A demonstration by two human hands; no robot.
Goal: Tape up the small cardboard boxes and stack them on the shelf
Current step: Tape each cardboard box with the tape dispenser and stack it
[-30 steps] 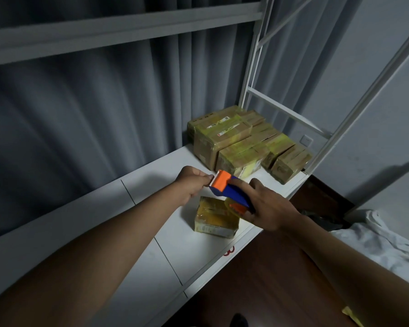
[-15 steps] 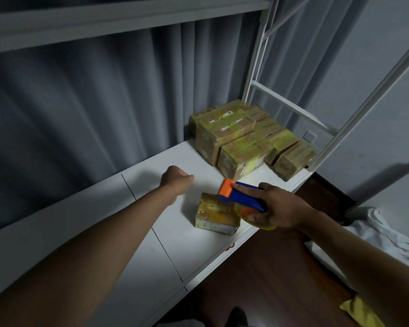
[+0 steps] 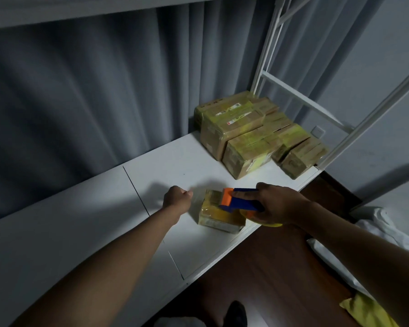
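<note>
— Where does the box sit relative to your hands?

— The small cardboard box (image 3: pixel 219 212) lies on the white shelf (image 3: pixel 175 159), close to its front edge, right between your two hands. Your right hand (image 3: pixel 278 204) is the nearer one to the work: it holds the tape dispenser (image 3: pixel 240 200) over the box's right side, orange head pointing left across the top face. Your left hand (image 3: pixel 176 197) is just beside the box's left side, on the shelf.

— Which way does the box run?

— Its long axis appears to go from the shelf's front edge toward the back, so the dispenser lies across it, and the tape would run from left to right over the top.

— And the fingers?

— Your right fingers (image 3: pixel 262 185) are curled around the blue handle. Your left fingers are curled into a loose fist; they may be pinching the tape's free end near the box's left edge, but you cannot tell that from here.

— Arm pose?

— Both forearms reach forward and converge on the box, left arm nearly straight, right wrist bent inward.

— And the finished ones?

— The taped boxes (image 3: pixel 253 135) are stacked at the shelf's far right corner, well apart from this box.
</note>
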